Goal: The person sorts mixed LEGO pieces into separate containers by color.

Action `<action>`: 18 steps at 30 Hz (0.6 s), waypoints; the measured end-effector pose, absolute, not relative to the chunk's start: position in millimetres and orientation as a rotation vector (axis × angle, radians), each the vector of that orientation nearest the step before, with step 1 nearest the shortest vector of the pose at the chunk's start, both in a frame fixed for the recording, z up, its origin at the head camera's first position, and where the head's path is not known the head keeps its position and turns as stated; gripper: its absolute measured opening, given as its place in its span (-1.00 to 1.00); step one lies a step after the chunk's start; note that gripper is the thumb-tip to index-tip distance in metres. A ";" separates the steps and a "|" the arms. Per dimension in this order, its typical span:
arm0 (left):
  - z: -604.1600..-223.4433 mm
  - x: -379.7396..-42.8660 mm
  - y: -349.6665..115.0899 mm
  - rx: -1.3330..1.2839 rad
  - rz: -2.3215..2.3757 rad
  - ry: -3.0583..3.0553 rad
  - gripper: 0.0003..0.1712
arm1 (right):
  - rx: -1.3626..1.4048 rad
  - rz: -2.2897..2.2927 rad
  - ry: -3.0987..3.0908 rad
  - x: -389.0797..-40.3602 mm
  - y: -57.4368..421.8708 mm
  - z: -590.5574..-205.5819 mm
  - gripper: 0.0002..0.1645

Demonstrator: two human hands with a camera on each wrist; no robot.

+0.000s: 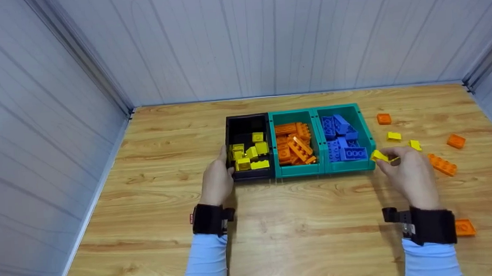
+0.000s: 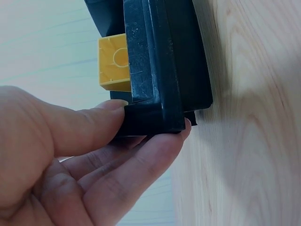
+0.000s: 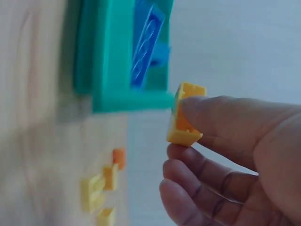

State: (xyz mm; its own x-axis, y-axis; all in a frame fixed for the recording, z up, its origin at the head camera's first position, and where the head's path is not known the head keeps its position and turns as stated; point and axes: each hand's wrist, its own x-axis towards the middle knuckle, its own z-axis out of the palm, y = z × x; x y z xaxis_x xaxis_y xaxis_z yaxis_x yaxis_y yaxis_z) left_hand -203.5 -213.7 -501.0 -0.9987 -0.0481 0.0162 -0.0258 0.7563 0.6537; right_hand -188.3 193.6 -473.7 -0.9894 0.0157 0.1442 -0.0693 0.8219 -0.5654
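My left hand [image 1: 217, 179] grips the left wall of the black bin [image 1: 251, 179], thumb on the rim and fingers beneath it in the left wrist view. Several yellow bricks [image 1: 260, 164] lie in that bin, and one yellow brick [image 2: 113, 61] shows above the rim. Between thumb and fingertips, my right hand [image 1: 410, 172] pinches a yellow toy brick [image 3: 187, 127], its hollow underside turned toward the thumb. That brick is raised beside the near right corner of the right green bin [image 1: 347, 167], which holds blue bricks [image 1: 353, 153].
The middle green bin [image 1: 298, 171] holds orange bricks [image 1: 302, 148]; all three bins stand in a row. On the wooden table to the right lie yellow bricks [image 1: 394, 136] and several orange bricks [image 1: 442, 165]. White panel walls [image 1: 265, 37] close off the back and sides.
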 end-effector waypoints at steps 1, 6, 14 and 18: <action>-501.0 -203.7 -213.8 0.064 -1.084 -2.911 -0.23 | 0.070 0.895 -2.837 -187.5 187.5 -472.6 -0.64; -500.8 -204.2 -213.8 0.064 -1.093 -2.905 -0.23 | 0.204 0.889 -2.764 -185.1 152.4 -471.0 -0.67; -499.0 -203.7 -214.0 0.059 -1.096 -2.910 -0.22 | 0.441 0.892 -2.736 -182.4 97.9 -481.9 -0.66; -499.4 -204.4 -214.5 0.065 -1.060 -2.923 -0.23 | 0.555 0.877 -2.701 -181.0 70.0 -485.9 -0.64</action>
State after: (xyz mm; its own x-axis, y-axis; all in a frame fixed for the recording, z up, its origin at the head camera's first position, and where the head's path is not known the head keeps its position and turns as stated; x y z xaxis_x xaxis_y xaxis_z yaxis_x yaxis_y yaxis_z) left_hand -204.4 -214.5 -499.4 -0.9986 -0.0499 0.0158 -0.0282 0.7667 0.6414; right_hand -181.0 70.0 -485.9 -0.8969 -0.2783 0.3436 -0.4271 0.7466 -0.5101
